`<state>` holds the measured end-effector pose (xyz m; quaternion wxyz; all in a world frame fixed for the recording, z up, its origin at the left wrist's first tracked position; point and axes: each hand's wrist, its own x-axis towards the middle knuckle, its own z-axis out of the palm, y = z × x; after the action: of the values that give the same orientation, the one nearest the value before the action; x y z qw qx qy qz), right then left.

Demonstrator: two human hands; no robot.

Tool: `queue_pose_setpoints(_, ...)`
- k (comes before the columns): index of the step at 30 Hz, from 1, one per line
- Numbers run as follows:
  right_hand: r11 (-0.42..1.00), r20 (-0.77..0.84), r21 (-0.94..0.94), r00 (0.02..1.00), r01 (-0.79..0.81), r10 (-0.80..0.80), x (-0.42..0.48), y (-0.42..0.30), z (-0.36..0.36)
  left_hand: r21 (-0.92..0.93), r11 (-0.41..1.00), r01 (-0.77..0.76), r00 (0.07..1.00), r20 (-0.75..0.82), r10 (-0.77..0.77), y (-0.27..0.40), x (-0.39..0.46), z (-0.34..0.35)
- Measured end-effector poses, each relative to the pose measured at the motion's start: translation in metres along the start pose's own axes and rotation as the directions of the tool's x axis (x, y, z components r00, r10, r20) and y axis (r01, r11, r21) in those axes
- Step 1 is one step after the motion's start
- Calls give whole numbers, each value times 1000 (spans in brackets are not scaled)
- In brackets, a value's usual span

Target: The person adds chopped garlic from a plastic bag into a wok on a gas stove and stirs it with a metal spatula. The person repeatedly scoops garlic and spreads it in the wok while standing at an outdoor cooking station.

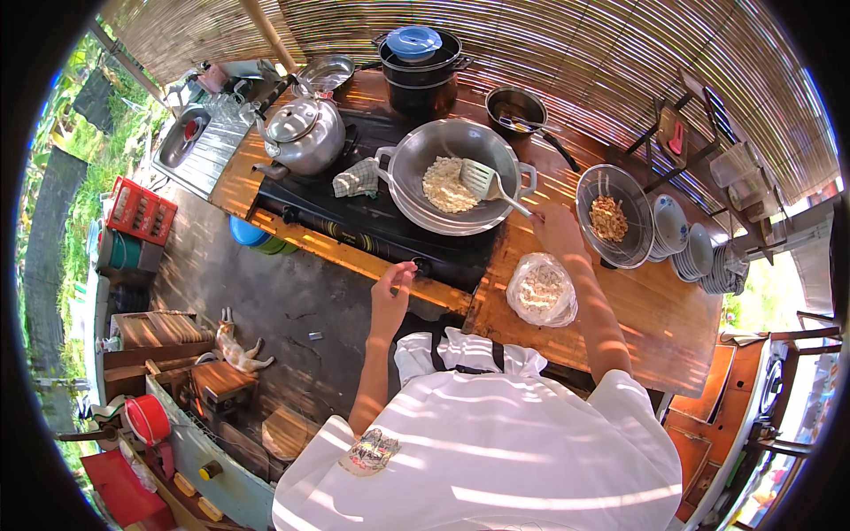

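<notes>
A slotted metal spatula point(481, 179) is held by its handle in my right hand point(554, 229), its blade on a pile of pale crumbly food point(446, 186). That food lies inside a two-handled metal wok point(488, 143) over the right side of a black gas stove point(312, 206). My left hand point(394, 292) is at the stove's front edge, fingers near the right control knob point(420, 267); whether they touch it is unclear. Below my right forearm, a clear plastic bag point(541, 290) of similar pale pieces sits on the wooden counter point(637, 305).
An aluminium kettle point(307, 136) and a folded checked cloth point(356, 178) stand left of the wok. Behind are a dark pot point(422, 89) and a small saucepan point(515, 109). A strainer with browned pieces point(614, 242) and stacked bowls point(669, 222) stand right. A cat point(239, 348) lies on the floor.
</notes>
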<state>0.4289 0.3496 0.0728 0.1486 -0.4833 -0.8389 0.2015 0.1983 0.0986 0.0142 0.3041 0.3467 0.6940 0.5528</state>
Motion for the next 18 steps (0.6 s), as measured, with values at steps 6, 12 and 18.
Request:
queue_pose_setpoints(6, 983, 199, 148, 977, -108, 78, 15, 14, -3, -38, 999, -23, 999, -45, 22, -7, -9, -4)
queue_pose_setpoints(12, 908, 384, 350, 919, -231, 86, 23, 17, -9, -51, 998, -31, 997, -73, 27, -14, -10, -7)
queue_pose_setpoints(18, 853, 421, 442, 904, -279, 77, 22, 18, -9, -26, 1000, -14, 997, -75, 12, -9, -10, -7)
